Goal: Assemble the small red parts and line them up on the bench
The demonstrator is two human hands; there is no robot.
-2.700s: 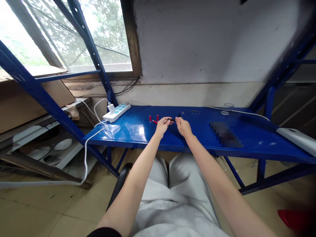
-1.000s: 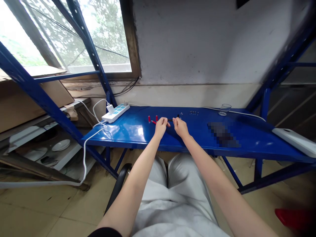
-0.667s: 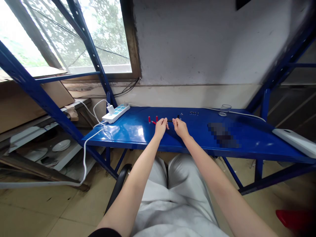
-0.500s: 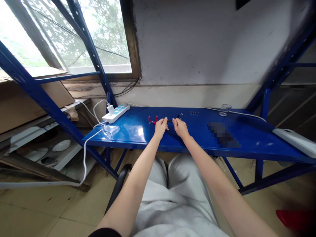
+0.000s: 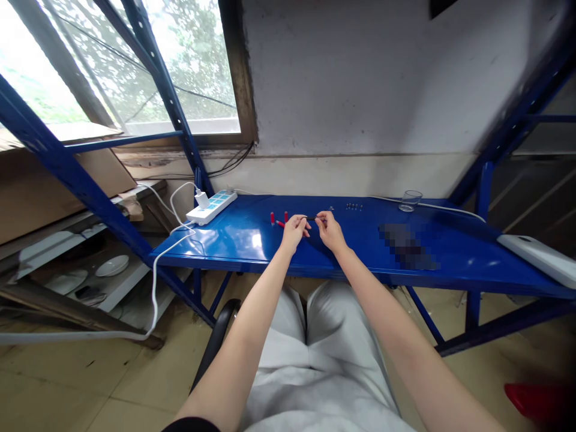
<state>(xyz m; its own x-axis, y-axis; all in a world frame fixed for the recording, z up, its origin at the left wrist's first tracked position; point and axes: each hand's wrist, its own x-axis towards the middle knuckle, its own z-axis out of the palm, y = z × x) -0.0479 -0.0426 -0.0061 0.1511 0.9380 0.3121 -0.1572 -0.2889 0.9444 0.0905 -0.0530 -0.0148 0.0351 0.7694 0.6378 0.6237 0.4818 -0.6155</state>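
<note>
My left hand [image 5: 293, 233] pinches one end of a thin black stick-like piece [image 5: 309, 218], held level above the table. The fingers of my right hand [image 5: 330, 231] are closed on its other end. The piece is too small and too covered by fingers to name its kind. Just left of my left hand are several small red cylinders [image 5: 272, 218]; some stand upright and one lies on its side. Beyond my right hand a tiny light-coloured part [image 5: 332, 208] rests on the table, with a row of several small metal pieces [image 5: 354, 207] to its right.
The blue table [image 5: 225, 243] also carries a white power strip [image 5: 211, 207] at the left. A clear glass [image 5: 410, 201] stands at the back right, near a blurred dark object [image 5: 407, 246]. A white device [image 5: 537, 258] lies at the right edge.
My right fingers have shifted their hold on the black piece. A dark end that stuck up beyond them no longer shows. My left hand has stayed nearly in place.
</note>
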